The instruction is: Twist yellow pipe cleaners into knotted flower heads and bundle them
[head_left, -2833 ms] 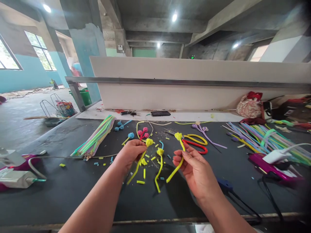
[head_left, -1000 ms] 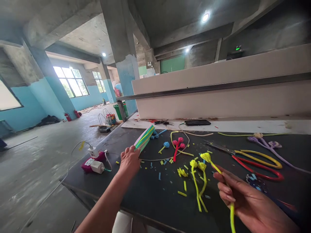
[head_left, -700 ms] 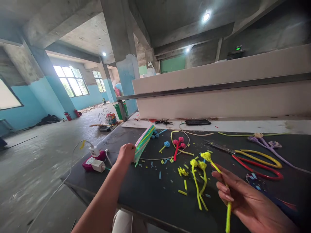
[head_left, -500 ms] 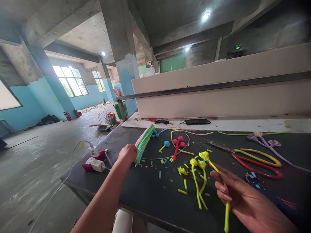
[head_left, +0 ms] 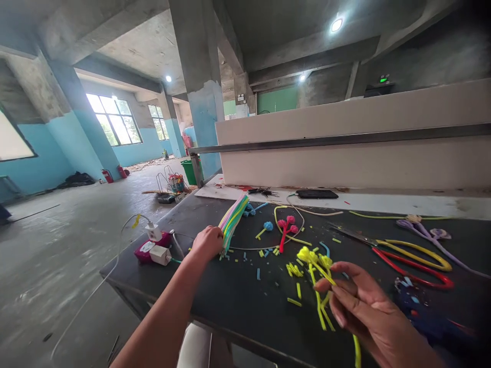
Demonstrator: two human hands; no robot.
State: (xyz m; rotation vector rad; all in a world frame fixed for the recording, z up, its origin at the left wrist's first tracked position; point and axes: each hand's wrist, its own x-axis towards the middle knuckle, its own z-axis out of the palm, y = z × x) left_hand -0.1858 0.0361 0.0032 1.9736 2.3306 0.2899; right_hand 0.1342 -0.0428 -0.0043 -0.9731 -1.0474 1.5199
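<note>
The dark tabletop [head_left: 238, 291] carries everything, with unheld scissors [head_left: 370, 242] on its right. The right hand [head_left: 364, 306] has its fingers pinching a knotted yellow stem [head_left: 306, 254], brought leftward since half a second ago so that it crosses in front of two similar stems [head_left: 319, 306]. The left hand [head_left: 209, 241] stays at the near end of the bundle [head_left: 235, 220]; whether its fingers grip, I cannot tell. I judge the yellow stems and the pink sprig [head_left: 284, 237] knotted already, the bundle unworked. Yellow scraps [head_left: 294, 302] lie loose.
</note>
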